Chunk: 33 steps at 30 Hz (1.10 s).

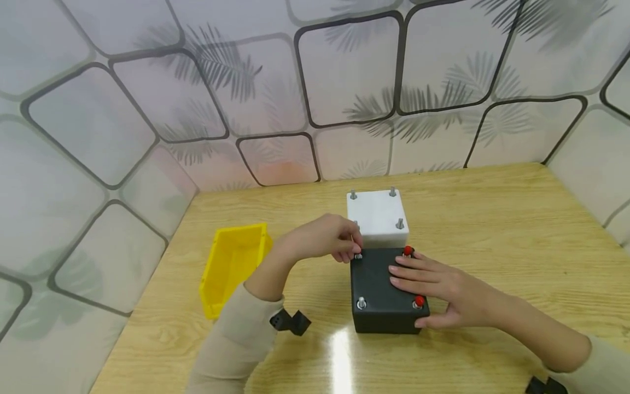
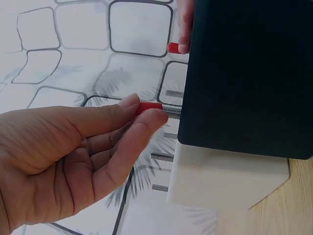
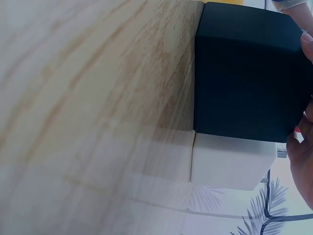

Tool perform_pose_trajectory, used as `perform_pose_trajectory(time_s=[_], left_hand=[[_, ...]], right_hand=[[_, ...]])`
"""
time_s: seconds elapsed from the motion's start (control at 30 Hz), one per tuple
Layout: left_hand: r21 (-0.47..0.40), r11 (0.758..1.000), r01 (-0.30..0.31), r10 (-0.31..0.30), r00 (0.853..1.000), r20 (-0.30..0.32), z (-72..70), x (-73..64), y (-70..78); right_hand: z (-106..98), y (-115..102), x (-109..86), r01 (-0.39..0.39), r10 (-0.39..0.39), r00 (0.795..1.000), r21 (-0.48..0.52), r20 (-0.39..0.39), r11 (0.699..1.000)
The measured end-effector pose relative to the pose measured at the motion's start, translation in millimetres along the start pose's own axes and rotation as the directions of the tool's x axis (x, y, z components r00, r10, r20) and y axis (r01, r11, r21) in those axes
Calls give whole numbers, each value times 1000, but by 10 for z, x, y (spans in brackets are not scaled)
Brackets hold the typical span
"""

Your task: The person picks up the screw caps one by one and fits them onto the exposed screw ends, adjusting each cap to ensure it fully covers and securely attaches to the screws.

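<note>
The left hand (image 1: 327, 238) has its thumb and first finger curled in, and they pinch a small red cap (image 2: 150, 106). The cap sits at the end of a silver bolt (image 2: 171, 112), and bare thread shows just past the fingertips. That bolt stands on the far left corner of a black box (image 1: 376, 279), which is right under the left hand's fingertips.

The right hand (image 1: 438, 287) has hold of nothing; its fingers lie straight on top of the box, and its thumb touches the near right corner. Two more red caps are beside this hand, one at its fingertips and one near its thumb. Across the box from the thumb is a bare bolt (image 1: 361, 302).

Just beyond the left hand is a white box (image 1: 376, 208) with bolts sticking up. To the left of that hand's wrist is a yellow bin (image 1: 233, 265).
</note>
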<state>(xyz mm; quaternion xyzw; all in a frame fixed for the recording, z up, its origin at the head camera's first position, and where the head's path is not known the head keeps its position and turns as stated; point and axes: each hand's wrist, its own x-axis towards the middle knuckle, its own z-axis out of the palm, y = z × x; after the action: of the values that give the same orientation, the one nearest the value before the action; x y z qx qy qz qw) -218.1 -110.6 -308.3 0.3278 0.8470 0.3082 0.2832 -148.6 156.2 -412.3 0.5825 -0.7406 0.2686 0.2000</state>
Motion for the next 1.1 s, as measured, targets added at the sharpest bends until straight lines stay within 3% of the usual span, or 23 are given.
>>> perform_pose_trajectory(time_s=[0.6, 1.1], left_hand=[[15, 1000, -16, 16, 1000, -13, 60, 61, -66], [12, 1000, -28, 28, 999, -17, 54, 29, -96]], right_hand=[[-4, -12, 4, -16, 16, 1000, -5, 0, 1000], [2, -6, 2, -8, 8, 1000, -7, -3, 1000]])
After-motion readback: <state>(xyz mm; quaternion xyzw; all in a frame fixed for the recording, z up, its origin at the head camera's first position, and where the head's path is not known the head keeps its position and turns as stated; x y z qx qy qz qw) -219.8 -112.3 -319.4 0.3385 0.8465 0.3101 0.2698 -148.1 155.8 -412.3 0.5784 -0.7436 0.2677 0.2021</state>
